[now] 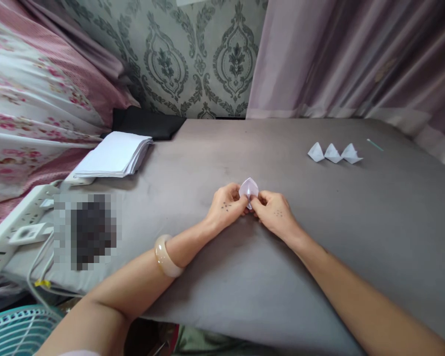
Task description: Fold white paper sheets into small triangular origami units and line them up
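Between my two hands, a small folded white paper piece (249, 187) is held upright just above the table. Its top spreads into a rounded point, with a crease down the middle. My left hand (228, 202) pinches its left side, thumb in front, and my right hand (276, 211) pinches the right side the same way. The thumbs nearly meet at its lower middle; the other fingertips are mostly hidden behind the paper. Farther back on the right stand three small folded white paper boats (333, 154) in a row, close together.
A grey-covered table (207, 153) spreads around my hands. At the left lie a stack of white paper (114, 153), a black flat item (148, 122), a white power strip (18, 222) with cables and a blurred dark patch. A thin green stick (375, 145) lies far right. A teal fan (22, 329) stands lower left.
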The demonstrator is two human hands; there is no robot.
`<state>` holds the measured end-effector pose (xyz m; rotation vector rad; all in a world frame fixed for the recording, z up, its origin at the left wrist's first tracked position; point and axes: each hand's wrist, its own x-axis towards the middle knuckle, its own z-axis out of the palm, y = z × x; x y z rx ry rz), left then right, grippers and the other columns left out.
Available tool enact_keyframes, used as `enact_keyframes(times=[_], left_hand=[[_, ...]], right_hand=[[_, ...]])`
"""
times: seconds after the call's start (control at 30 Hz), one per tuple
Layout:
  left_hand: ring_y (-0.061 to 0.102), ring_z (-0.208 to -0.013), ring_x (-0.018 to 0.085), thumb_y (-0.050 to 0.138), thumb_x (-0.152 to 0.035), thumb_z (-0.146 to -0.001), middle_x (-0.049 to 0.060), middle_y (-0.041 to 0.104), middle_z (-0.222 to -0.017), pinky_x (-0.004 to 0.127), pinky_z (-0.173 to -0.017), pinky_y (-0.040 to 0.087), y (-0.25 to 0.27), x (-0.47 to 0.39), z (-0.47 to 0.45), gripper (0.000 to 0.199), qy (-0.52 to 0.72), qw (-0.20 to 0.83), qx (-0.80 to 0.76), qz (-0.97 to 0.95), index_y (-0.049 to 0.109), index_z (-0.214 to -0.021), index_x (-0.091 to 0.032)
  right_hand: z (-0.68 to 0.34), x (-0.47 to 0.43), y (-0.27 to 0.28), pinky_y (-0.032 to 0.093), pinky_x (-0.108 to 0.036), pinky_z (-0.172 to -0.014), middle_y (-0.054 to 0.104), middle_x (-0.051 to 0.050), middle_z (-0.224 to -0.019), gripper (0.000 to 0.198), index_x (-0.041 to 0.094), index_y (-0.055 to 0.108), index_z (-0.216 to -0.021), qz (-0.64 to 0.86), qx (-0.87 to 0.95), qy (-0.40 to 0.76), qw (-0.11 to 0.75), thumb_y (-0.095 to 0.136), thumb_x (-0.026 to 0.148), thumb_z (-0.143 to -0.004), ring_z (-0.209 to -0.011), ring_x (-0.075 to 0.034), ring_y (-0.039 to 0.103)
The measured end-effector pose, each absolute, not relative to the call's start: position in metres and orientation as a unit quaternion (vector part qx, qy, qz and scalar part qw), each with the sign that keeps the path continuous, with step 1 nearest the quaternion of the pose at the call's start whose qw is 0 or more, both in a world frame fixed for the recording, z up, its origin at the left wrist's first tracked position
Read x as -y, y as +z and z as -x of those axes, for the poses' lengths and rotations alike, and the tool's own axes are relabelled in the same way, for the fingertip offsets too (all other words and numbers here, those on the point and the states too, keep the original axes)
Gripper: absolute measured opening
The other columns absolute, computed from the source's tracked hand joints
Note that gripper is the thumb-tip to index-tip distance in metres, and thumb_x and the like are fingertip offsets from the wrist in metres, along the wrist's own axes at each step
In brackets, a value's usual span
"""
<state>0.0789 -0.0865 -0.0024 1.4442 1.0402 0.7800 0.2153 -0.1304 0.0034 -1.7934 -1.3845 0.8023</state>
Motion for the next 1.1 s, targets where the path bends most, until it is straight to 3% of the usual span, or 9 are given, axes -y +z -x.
enact_keyframes(times=[0.13,0.3,0.47,0.67,0.87,1.03,1.1], left_hand=[[0.064,-0.056,0.012,0.058,-0.019,-0.082,0.002,0.067,-0.066,0.021,-0.053,0.051,-0.007,0.084,-0.078,0.01,0.33,0.535,-0.435,-0.645,0.062,-0.089,-0.013],[0.062,-0.058,0.012,0.059,-0.018,-0.08,0.002,0.066,-0.065,0.02,-0.054,0.048,-0.005,0.086,-0.077,0.009,0.343,0.493,-0.452,-0.66,0.063,-0.086,-0.014],[0.061,-0.064,0.011,0.056,-0.019,-0.079,0.003,0.068,-0.076,0.018,-0.055,0.046,0.006,0.083,-0.077,0.015,0.361,0.514,-0.44,-0.642,0.066,-0.089,-0.013],[0.055,-0.054,0.008,0.059,-0.022,-0.079,0.001,0.063,-0.064,0.017,-0.049,0.042,0.009,0.082,-0.077,0.015,0.364,0.552,-0.45,-0.601,0.067,-0.081,-0.01],[0.057,-0.05,0.008,0.062,-0.022,-0.076,0.002,0.066,-0.063,0.016,-0.047,0.044,0.005,0.081,-0.076,0.011,0.347,0.531,-0.467,-0.616,0.067,-0.078,-0.012],[0.055,-0.043,0.008,0.062,-0.019,-0.077,0.001,0.063,-0.054,0.017,-0.041,0.043,-0.001,0.065,-0.071,0.008,0.378,0.561,-0.501,-0.54,0.063,-0.076,-0.011],[0.056,-0.043,0.009,0.063,-0.017,-0.075,0.001,0.062,-0.053,0.018,-0.042,0.046,-0.004,0.059,-0.068,0.007,0.385,0.563,-0.509,-0.525,0.063,-0.075,-0.011]], right_hand=[[-0.215,0.13,0.002,0.038,-0.022,-0.039,0.06,-0.001,-0.055,0.031,0.017,0.06,-0.068,0.671,0.495,0.4,0.381,0.054,0.044,-0.082,-0.04,-0.01,0.049],[-0.213,0.128,0.001,0.039,-0.021,-0.036,0.058,-0.001,-0.053,0.025,0.017,0.058,-0.063,0.675,0.481,0.388,0.402,0.056,0.037,-0.078,-0.04,-0.01,0.049],[-0.215,0.128,0.001,0.041,-0.023,-0.04,0.058,0.0,-0.051,0.023,0.018,0.059,-0.061,0.671,0.498,0.384,0.393,0.055,0.035,-0.076,-0.041,-0.011,0.052],[-0.216,0.131,0.005,0.043,-0.025,-0.049,0.066,-0.002,-0.063,0.023,0.018,0.066,-0.078,0.683,0.532,0.299,0.4,0.054,0.037,-0.079,-0.05,-0.013,0.057],[-0.217,0.13,0.007,0.046,-0.029,-0.062,0.07,-0.004,-0.069,0.021,0.019,0.066,-0.075,0.695,0.553,0.247,0.387,0.054,0.034,-0.082,-0.064,-0.018,0.064],[-0.215,0.137,0.011,0.047,-0.03,-0.07,0.071,-0.008,-0.09,0.027,0.018,0.066,-0.102,0.657,0.627,0.079,0.412,0.048,0.034,-0.091,-0.072,-0.017,0.063],[-0.211,0.142,0.011,0.046,-0.028,-0.068,0.069,-0.007,-0.091,0.027,0.02,0.064,-0.109,0.629,0.677,0.053,0.38,0.049,0.034,-0.092,-0.072,-0.017,0.062]])
